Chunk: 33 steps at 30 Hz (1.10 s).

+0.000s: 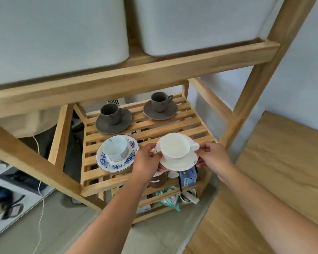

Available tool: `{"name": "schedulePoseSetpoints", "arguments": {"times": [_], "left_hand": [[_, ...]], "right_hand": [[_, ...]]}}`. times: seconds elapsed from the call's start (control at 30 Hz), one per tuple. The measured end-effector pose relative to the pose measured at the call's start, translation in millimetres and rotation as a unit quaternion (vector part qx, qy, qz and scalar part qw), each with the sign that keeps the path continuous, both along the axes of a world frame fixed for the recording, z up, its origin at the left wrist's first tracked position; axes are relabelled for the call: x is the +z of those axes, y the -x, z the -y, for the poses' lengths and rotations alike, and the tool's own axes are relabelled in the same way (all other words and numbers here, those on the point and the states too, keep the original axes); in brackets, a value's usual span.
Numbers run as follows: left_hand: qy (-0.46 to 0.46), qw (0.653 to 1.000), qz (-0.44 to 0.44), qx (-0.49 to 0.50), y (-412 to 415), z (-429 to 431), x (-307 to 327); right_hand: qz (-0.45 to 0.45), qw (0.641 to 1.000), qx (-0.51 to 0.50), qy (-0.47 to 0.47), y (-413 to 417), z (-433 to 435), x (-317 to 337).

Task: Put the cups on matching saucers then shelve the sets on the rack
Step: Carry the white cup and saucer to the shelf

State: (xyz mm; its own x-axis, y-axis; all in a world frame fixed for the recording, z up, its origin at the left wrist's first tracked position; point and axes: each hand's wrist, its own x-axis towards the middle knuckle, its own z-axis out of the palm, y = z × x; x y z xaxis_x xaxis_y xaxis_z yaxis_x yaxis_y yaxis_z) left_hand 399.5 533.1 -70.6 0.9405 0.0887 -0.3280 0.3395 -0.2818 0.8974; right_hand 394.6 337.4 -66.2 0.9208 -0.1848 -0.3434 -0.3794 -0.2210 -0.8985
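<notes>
White cup (174,146) on white saucer (180,163), gripped at both rims: left hand (147,160), right hand (213,155). Set hovers over slatted shelf (195,125), front-right gap, probably not yet seated.

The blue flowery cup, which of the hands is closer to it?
Left. The left hand holds the white saucer right beside the blue flowery cup. The right hand grips the saucer's far side, farther away.
</notes>
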Motion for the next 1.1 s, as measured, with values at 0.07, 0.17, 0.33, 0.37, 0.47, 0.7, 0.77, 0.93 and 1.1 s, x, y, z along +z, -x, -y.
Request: {"name": "schedulePoseSetpoints", "arguments": {"times": [0.07,0.17,0.33,0.37,0.47,0.7,0.77,0.93,1.1], "left_hand": [[0.010,1.000,-0.010,0.016,-11,-2,-6],[0.018,0.999,-0.017,0.032,-25,-3,-15],[0.023,0.999,-0.028,0.040,-52,4,-28],[0.027,0.998,-0.032,0.042,-56,6,-29],[0.031,0.997,-0.043,0.050,-66,12,-32],[0.012,0.996,-0.056,0.061,-82,16,-37],[0.012,0.996,-0.064,0.064,-84,17,-36],[0.003,0.994,-0.074,0.076,-86,20,-37],[-0.002,0.995,-0.072,0.074,-87,21,-39]], "right_hand": [[-0.007,1.000,0.005,0.005,-15,-4,-7],[-0.028,0.999,0.013,0.016,-36,-6,-16],[-0.040,0.998,0.007,0.047,-66,-1,-28],[-0.038,0.998,0.007,0.057,-71,-1,-29],[-0.029,0.997,0.002,0.076,-81,-1,-30],[-0.012,0.995,-0.005,0.102,-94,-1,-33],[-0.012,0.995,-0.003,0.096,-95,-1,-34],[-0.007,0.996,0.014,0.083,-95,0,-35],[-0.008,0.997,0.007,0.080,-96,-2,-33]]}}
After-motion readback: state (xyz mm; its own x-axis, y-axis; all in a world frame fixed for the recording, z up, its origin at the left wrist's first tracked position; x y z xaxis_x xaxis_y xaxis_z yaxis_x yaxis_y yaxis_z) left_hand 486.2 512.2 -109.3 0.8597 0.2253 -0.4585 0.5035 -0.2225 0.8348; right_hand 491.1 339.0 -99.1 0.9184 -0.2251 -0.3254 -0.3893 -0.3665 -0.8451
